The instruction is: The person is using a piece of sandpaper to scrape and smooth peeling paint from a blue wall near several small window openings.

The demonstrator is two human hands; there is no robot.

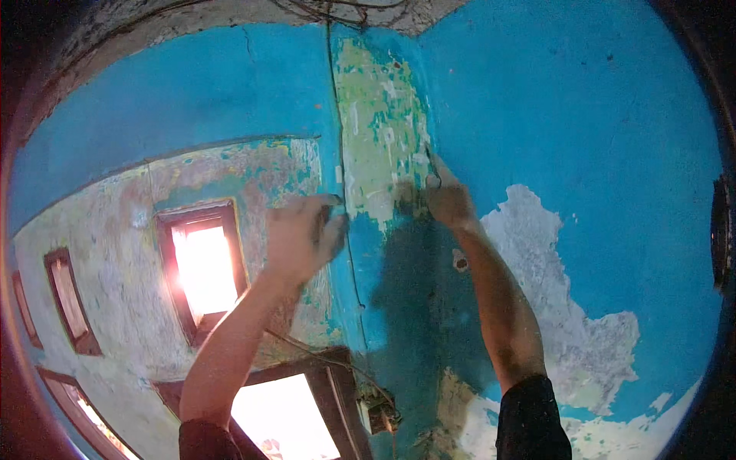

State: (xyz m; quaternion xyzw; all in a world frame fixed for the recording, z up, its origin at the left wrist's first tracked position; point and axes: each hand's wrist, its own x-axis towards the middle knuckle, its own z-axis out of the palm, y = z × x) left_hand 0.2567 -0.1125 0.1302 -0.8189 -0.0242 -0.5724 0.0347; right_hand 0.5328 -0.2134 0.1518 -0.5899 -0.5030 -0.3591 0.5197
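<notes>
My right hand [451,198] is raised to the corner of a blue wall and grips a thin dark hand tool [434,167]. Its tip points up at the edge of a scraped patch [376,132], where pale green shows through the blue paint. What kind of tool it is, my fingers and the blur hide. My left hand [307,233], also blurred, is held up beside a dark cable [336,103] running down the wall. Thumb and forefinger are apart, and I see nothing between them.
A bright window [205,270] in a dark frame is on the left wall, above a larger lit opening [287,420]. An electrical box [379,411] with loose wires hangs low near the corner. Bare grey plaster [535,276] shows on the right wall. More cables [345,11] run overhead.
</notes>
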